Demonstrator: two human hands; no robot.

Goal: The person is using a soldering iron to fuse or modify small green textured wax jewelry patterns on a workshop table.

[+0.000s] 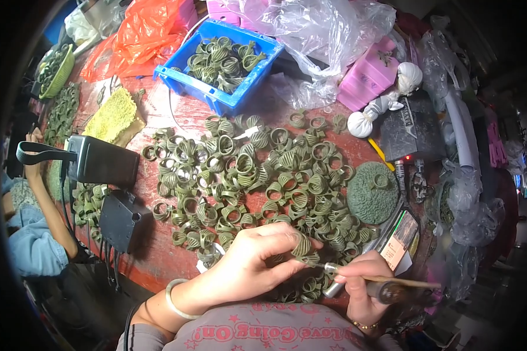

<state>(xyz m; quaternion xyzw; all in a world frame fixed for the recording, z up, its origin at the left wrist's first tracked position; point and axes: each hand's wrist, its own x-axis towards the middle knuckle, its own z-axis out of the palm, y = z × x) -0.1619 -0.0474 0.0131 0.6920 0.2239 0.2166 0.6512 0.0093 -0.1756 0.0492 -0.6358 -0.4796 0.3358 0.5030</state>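
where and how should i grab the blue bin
Grip the blue bin by its left and right rims, likely from the near side: the open top leaves its rim exposed around the green rings, while clear plastic crowds its far right corner.

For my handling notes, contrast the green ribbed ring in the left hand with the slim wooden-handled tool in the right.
The green ribbed ring is rounded; the slim wooden-handled tool is straight. The ring is green; the tool's wood is tan. The left hand holds the ring; the right hand grips the tool. Both are held by fingers.
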